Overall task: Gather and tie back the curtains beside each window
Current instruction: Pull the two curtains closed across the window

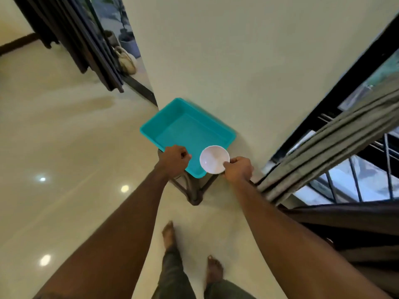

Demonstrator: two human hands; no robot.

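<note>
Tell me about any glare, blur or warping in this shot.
Head view: ceiling-light glare spots on the glossy floor; wide-angle warping tilts the wall and the window frame; slight motion blur on the left hand and the bowl.

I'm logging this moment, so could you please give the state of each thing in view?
Left hand: curled, on tray rim.
Right hand: pinches bowl.
Bowl: upright, empty, over tray corner.
Tray: empty, on stool.
Right curtain: bunched, tie unseen.
Left curtain: gathered, hanging.

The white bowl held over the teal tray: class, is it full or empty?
Empty. The white bowl faces up with its bare, glossy inside showing; the right hand pinches its rim above the teal tray, itself bare inside.
</note>
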